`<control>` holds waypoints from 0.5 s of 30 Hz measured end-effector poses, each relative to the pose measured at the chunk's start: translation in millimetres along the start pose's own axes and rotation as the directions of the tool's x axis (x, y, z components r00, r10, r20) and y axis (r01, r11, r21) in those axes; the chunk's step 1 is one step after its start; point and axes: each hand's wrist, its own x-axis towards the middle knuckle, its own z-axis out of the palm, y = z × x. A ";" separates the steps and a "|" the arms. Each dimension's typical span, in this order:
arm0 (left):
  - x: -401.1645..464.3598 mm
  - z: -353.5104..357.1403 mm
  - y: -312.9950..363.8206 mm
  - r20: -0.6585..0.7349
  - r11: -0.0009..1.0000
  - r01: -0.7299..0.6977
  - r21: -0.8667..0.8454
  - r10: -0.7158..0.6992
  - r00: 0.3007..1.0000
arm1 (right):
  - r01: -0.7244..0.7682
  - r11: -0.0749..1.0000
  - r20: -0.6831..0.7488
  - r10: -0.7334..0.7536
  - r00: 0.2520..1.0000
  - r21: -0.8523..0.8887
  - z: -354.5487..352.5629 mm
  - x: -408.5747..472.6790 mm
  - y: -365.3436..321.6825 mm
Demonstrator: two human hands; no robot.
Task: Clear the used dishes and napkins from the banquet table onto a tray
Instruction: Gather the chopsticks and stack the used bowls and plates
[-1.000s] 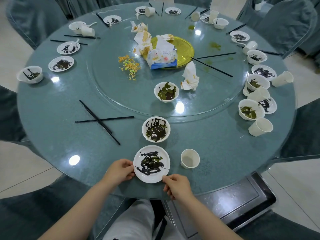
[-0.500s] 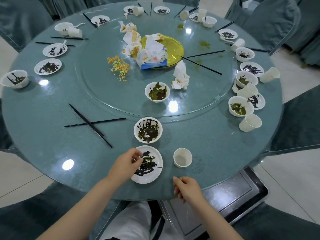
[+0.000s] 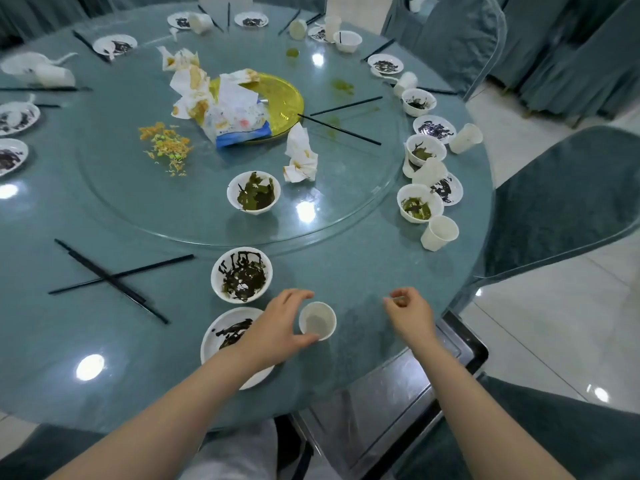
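Note:
A small white cup stands near the table's front edge. My left hand curls round it, fingers at its far side and thumb at its near side. My left wrist lies over a sauce-smeared white plate. Just beyond sits a white bowl streaked with dark sauce. My right hand hovers to the right of the cup, fingers loosely curled, holding nothing. A steel tray sits below the table edge at the lower right. A crumpled napkin lies on the glass turntable.
A bowl of greens, a yellow plate heaped with soiled napkins, and food crumbs are on the turntable. Black chopsticks lie crossed at the left. Several bowls, plates and cups crowd the right rim. Covered chairs ring the table.
Both hands let go of the smeared plate. My left hand crossed right over it to the white cup. My right hand lifted and moved right.

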 end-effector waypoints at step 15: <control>15.0 14.7 -3.7 0.122 0.996 -0.059 0.061 0.051 0.991 | 0.147 0.836 -0.125 -0.248 0.961 -0.529 -65.3 108.2 -32.6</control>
